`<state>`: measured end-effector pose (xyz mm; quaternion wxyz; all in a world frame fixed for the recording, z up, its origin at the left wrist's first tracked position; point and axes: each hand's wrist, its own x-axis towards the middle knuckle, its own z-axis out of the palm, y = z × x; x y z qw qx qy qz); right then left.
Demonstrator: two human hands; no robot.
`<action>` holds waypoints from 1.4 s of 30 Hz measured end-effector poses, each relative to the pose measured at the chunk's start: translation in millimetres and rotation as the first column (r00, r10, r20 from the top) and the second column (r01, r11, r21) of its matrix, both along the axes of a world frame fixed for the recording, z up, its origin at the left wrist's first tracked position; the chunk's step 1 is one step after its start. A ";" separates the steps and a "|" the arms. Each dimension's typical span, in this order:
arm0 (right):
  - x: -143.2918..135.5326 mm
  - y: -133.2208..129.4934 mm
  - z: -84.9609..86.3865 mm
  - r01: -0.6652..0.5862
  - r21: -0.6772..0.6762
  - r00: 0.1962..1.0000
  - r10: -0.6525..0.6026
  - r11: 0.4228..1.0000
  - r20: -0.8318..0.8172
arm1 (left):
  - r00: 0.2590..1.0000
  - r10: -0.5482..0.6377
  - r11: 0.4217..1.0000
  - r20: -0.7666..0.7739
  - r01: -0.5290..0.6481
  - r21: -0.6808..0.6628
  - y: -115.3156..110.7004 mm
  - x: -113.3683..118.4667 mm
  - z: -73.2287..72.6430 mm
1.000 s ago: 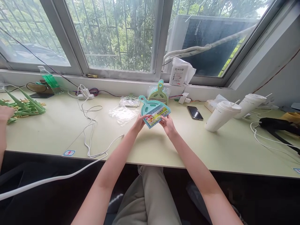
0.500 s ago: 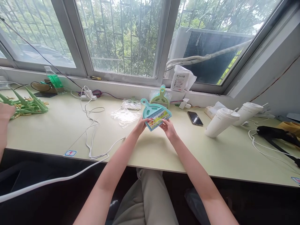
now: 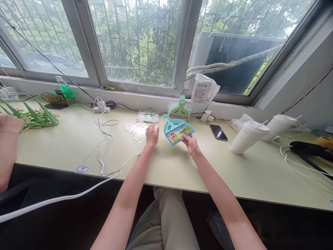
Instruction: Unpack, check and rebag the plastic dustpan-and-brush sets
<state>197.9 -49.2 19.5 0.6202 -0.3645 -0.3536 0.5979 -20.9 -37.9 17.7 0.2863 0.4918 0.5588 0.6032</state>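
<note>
My right hand [image 3: 191, 143] grips the lower right edge of a turquoise mini dustpan [image 3: 177, 124], tilted above the table. A yellow printed label [image 3: 179, 134] and brush bristles show across its front. My left hand [image 3: 152, 134] is off the dustpan, its fingers partly spread and holding nothing, beside clear plastic bags [image 3: 137, 131]. Behind the bags lies a plastic-wrapped dustpan set [image 3: 148, 116]. Farther back, several green dustpans [image 3: 180, 111] stand stacked by the wall, partly hidden by the turquoise one.
A phone [image 3: 219, 132] and white cups [image 3: 248, 137] are to the right. A white cable [image 3: 102, 149] crosses the table's left part. At far left, another person's arm [image 3: 9, 146] is by green pointed plastic pieces [image 3: 39, 116]. A white package [image 3: 201, 88] sits by the window.
My left hand has let go of the turquoise dustpan and moved left, toward the plastic bags. My right hand still holds the dustpan. The view has shifted slightly.
</note>
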 end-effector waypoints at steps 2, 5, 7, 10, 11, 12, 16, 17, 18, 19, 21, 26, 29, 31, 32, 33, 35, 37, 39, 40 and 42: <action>3.1 1.7 -1.0 0.014 -0.007 1.000 -0.014 1.000 0.000 | 0.988 0.061 0.997 -0.139 -0.067 -0.037 2.6 -8.4 -6.7; 4.5 3.1 -2.0 0.024 -0.019 1.000 -0.024 1.000 0.000 | 0.967 -0.015 0.994 -0.253 -0.013 -0.111 5.2 -10.4 -11.9; 3.7 3.4 -2.5 0.012 -0.029 1.000 -0.012 1.000 0.004 | 0.946 -0.044 0.995 -0.320 0.012 -0.102 5.2 -7.0 -11.9; 1.8 3.6 -3.1 -0.019 -0.065 0.999 0.021 0.998 0.037 | 0.844 0.009 0.991 -0.536 -0.080 -0.110 1.5 -3.7 -9.7; 1.4 3.6 -3.1 -0.029 -0.084 0.998 0.034 0.996 0.055 | 0.773 0.019 0.983 -0.635 -0.131 -0.130 0.0 -4.1 -8.9; 1.2 3.7 -3.1 -0.039 -0.105 0.996 0.047 0.994 0.076 | 0.689 0.007 0.971 -0.725 -0.177 -0.159 -1.4 -5.3 -8.0; 2.4 4.4 -1.0 -0.082 -0.190 0.984 0.109 0.978 0.140 | 0.435 -0.113 0.928 -0.893 -0.276 -0.252 -1.3 -12.7 -5.0; 3.2 4.3 0.2 -0.098 -0.203 0.980 0.130 0.974 0.149 | 0.403 -0.117 0.923 -0.908 -0.292 -0.249 0.1 -14.4 -4.7; 4.0 4.0 1.6 -0.116 -0.210 0.976 0.150 0.971 0.156 | 0.382 -0.112 0.920 -0.917 -0.308 -0.241 1.6 -16.1 -4.5; 4.8 3.4 3.1 -0.134 -0.213 0.972 0.170 0.968 0.162 | 0.370 -0.102 0.919 -0.924 -0.320 -0.230 3.1 -17.6 -4.5; 6.5 2.0 6.4 -0.174 -0.210 0.963 0.211 0.962 0.169 | 0.363 -0.081 0.916 -0.928 -0.339 -0.213 5.6 -20.2 -4.7; 10.5 1.4 9.2 -0.211 -0.222 0.949 0.254 0.952 0.187 | 0.357 0.024 0.908 -0.934 -0.399 -0.129 4.9 -23.7 -3.2; 15.1 5.4 6.0 -0.159 -0.198 0.965 0.194 0.967 0.174 | 0.356 0.124 0.898 -0.926 -0.438 -0.048 2.1 -24.1 -0.7; 18.7 8.2 3.8 -0.126 -0.170 0.974 0.154 0.977 0.168 | 0.356 0.175 0.894 -0.918 -0.449 -0.003 0.7 -23.8 0.4; 19.9 9.1 3.0 -0.118 -0.163 0.975 0.145 0.980 0.169 | 0.359 0.195 0.895 -0.913 -0.446 0.016 0.4 -23.3 0.6; 20.4 9.6 2.5 -0.121 -0.159 0.974 0.148 0.980 0.172 | 0.364 0.212 0.898 -0.907 -0.439 0.034 0.1 -22.3 0.5; 18.7 9.2 2.3 -0.148 -0.163 0.967 0.178 0.975 0.185 | 0.383 0.236 0.913 -0.893 -0.403 0.068 -0.2 -19.2 0.0; 13.6 7.5 2.2 -0.178 -0.168 0.958 0.210 0.970 0.198 | 0.407 0.248 0.935 -0.879 -0.337 0.109 -1.0 -14.5 -0.3; 7.5 5.6 1.4 -0.176 -0.162 0.959 0.206 0.971 0.193 | 0.430 0.259 0.953 -0.865 -0.260 0.156 -2.6 -9.4 0.3; 4.8 4.9 0.5 -0.160 -0.153 0.966 0.187 0.975 0.180 | 0.444 0.265 0.958 -0.856 -0.223 0.181 -3.6 -6.9 1.0; 1.5 4.3 -1.9 -0.101 -0.135 0.982 0.121 0.986 0.142 | 0.482 0.286 0.958 -0.828 -0.152 0.243 -5.5 -2.6 2.7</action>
